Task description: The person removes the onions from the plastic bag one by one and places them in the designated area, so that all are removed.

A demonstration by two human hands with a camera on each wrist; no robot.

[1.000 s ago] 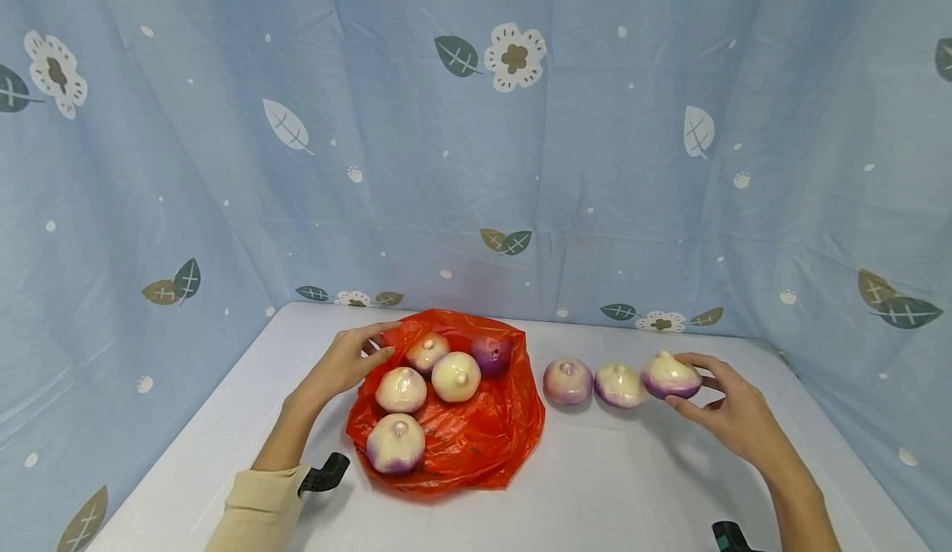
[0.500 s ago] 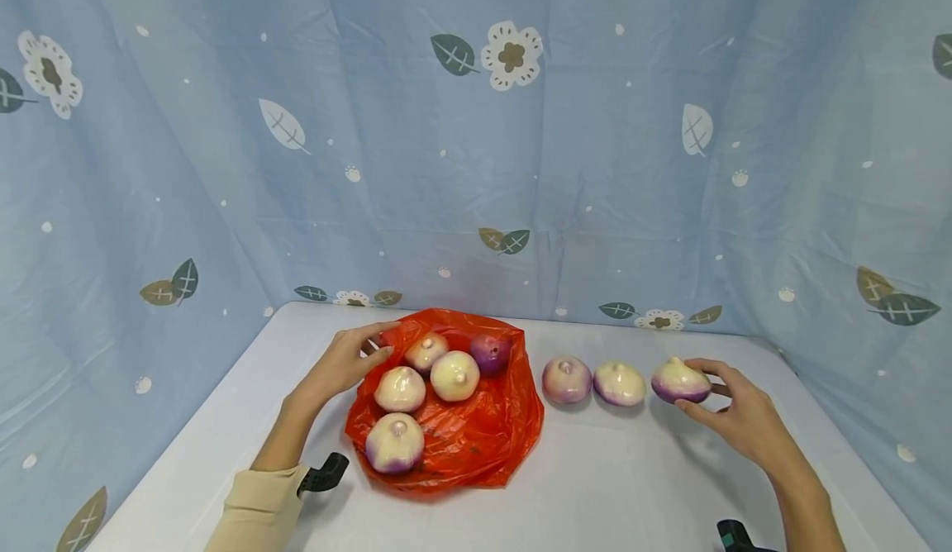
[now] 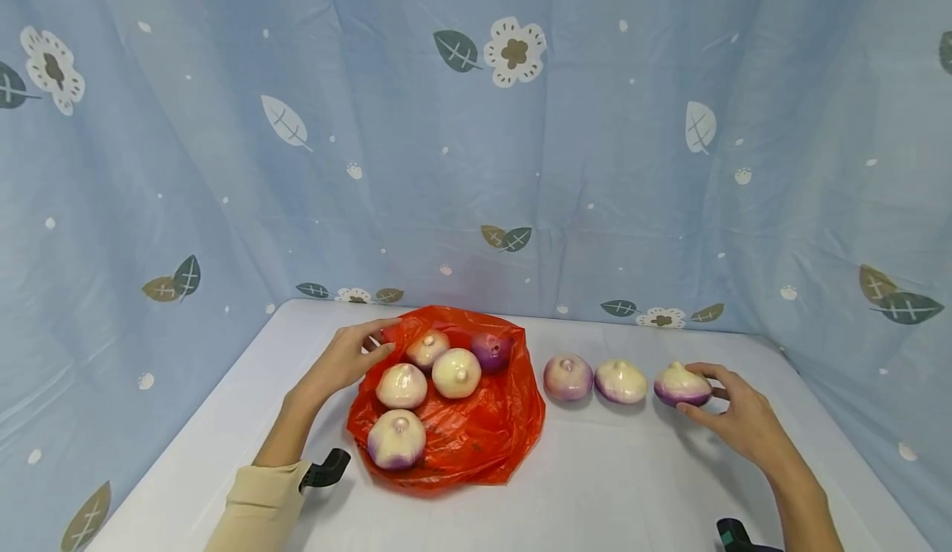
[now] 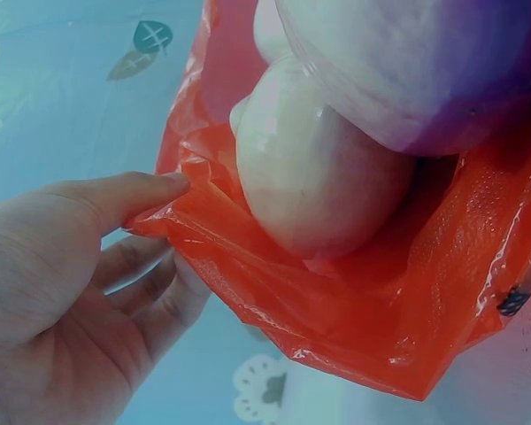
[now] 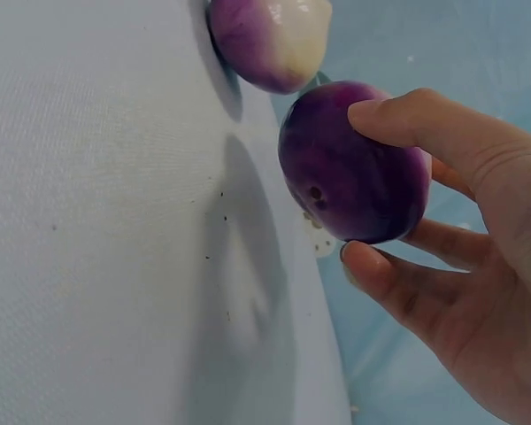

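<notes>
My right hand (image 3: 736, 410) grips a glossy purple-and-white onion (image 3: 683, 386) between thumb and fingers at the right of the table. In the right wrist view, this onion's purple base (image 5: 350, 168) faces the camera, and its shadow falls on the cloth. To its left sit a white onion (image 3: 621, 382) and a pinkish onion (image 3: 568, 378), side by side. A red plastic bag (image 3: 476, 444) lies spread out at the left with several onions in it, among them a white one (image 3: 456, 373). Its rim is pinched by my left hand (image 3: 348, 360), thumb on top in the left wrist view.
A white table (image 3: 580, 478) carries everything. Behind it and at both sides hangs a light-blue curtain (image 3: 416, 164) with leaf and flower prints. A black device (image 3: 327, 468) is strapped at the left wrist, another (image 3: 735, 534) at the right.
My right hand has moved a little to the right and lowered its onion, widening the gap from the white onion beside it. The left hand and the bag look unchanged.
</notes>
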